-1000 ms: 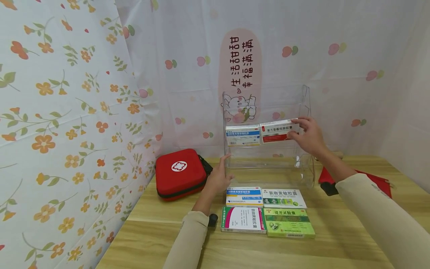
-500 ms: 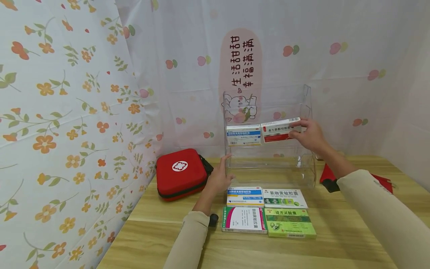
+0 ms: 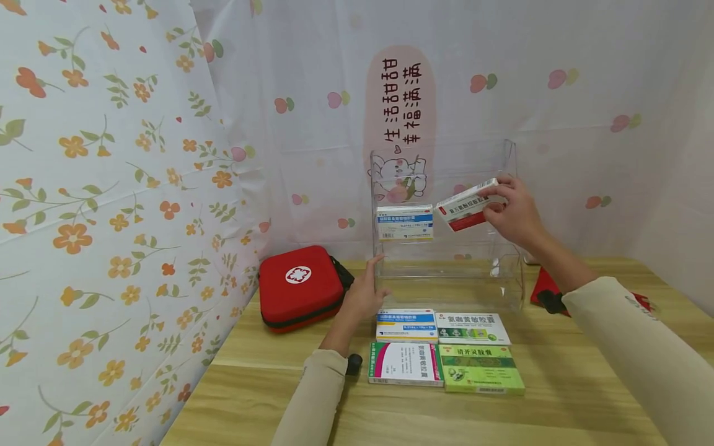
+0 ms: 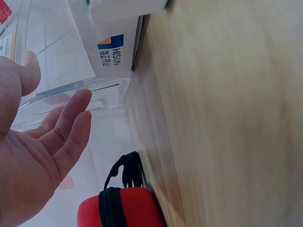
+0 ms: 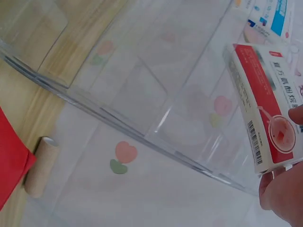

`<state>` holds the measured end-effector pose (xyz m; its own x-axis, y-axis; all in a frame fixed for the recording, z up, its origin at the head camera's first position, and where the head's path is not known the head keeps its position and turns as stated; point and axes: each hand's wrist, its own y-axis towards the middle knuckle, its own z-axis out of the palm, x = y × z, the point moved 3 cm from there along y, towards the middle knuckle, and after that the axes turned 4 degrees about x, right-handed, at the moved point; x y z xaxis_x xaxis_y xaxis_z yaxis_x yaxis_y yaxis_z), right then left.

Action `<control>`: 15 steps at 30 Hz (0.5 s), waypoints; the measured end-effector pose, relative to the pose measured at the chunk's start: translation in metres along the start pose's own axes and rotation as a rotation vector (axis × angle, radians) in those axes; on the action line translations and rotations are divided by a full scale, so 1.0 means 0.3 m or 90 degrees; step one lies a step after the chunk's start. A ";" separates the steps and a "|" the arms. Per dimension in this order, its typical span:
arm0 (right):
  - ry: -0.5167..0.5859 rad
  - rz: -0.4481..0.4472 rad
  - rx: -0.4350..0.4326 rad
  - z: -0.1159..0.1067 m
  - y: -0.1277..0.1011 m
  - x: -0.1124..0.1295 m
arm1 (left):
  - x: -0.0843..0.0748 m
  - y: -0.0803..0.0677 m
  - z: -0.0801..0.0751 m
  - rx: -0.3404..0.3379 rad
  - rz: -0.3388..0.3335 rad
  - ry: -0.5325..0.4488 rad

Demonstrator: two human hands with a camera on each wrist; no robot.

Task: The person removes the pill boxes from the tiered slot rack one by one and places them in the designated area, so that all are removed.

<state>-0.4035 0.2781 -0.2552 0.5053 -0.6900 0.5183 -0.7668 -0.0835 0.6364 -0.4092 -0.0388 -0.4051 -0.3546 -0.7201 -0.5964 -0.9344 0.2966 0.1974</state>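
My right hand [image 3: 519,212] pinches the right end of a white and red medicine box [image 3: 468,207], thumb on its front. The box is tilted, its right end higher, before the upper part of a clear display rack [image 3: 446,266]. Just left of it, a blue and white medicine box [image 3: 405,223] stands in the rack. At the rack's left side is my left hand [image 3: 365,294]; its fingers are relaxed, with thumb and fingers apart in the left wrist view. Whether it presses the rack is hard to tell. The right wrist view shows the red band of the held box [image 5: 265,94].
Before the rack lie a blue and white box [image 3: 406,326], a white and green box [image 3: 473,328], a white and magenta box [image 3: 406,364] and a green box [image 3: 482,370]. A red first-aid case [image 3: 301,288] sits left. Red fabric [image 3: 546,288] lies right.
My right hand has raised the white and red box's right end and drawn the box away from the blue and white one, tilting it more. My left hand stays at the rack.
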 end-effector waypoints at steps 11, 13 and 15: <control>-0.062 -0.042 0.006 -0.014 -0.053 0.059 | -0.001 -0.001 0.006 -0.006 0.004 -0.001; -0.062 -0.050 -0.003 -0.018 -0.061 0.067 | 0.000 -0.002 0.004 -0.007 0.004 -0.002; -0.060 -0.053 -0.012 -0.024 -0.069 0.072 | 0.001 -0.003 0.002 -0.007 0.004 -0.004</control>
<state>-0.3738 0.2702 -0.2532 0.5268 -0.7454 0.4084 -0.7161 -0.1303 0.6858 -0.4086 -0.0389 -0.4060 -0.3605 -0.7145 -0.5996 -0.9324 0.2941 0.2102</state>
